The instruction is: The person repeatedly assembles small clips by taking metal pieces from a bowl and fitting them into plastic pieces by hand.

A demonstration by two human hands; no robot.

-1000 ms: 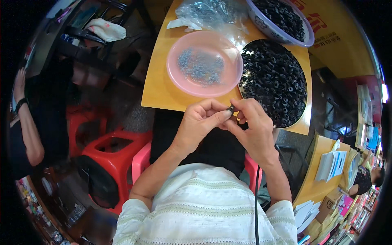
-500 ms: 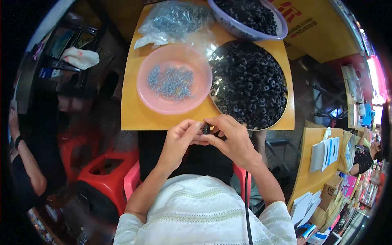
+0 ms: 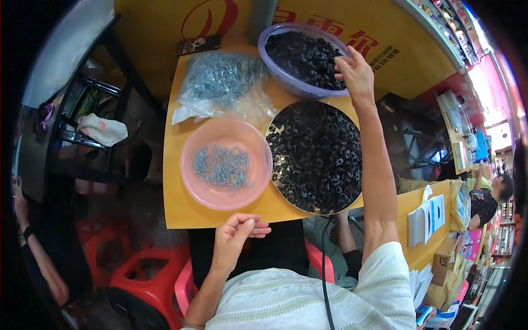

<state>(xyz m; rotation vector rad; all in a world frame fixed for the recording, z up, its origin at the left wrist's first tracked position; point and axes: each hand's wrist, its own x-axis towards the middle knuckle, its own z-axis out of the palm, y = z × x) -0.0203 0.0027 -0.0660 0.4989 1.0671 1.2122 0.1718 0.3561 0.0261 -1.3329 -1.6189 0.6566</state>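
Observation:
My right hand [image 3: 356,74] is stretched out over the right rim of a purple basin [image 3: 269,65] at the far side of the table. The basin holds many small black plastic parts [image 3: 302,55]. Its fingers are loosely bent and apart, with nothing visible in them. In front of the table's near edge hovers my left hand [image 3: 235,237], thumb against the curled fingers; whatever they may hold is too small to make out. Nearest to it stands a pink bowl [image 3: 190,190] with small silvery metal pieces [image 3: 223,168]. Beside the bowl, a round tray [image 3: 278,195] carries more black parts [image 3: 324,159].
A clear plastic bag [image 3: 223,82] of grey metal pieces lies behind the pink bowl. A phone [image 3: 198,45] rests at the table's far left. Red stools [image 3: 148,275] stand at the left. A black cable [image 3: 324,264] hangs past my right side. Other people are at both sides.
The small black part held between both hands is no longer seen there. My right hand has reached far forward to the purple basin; my left stays near the table edge. The view has tilted up.

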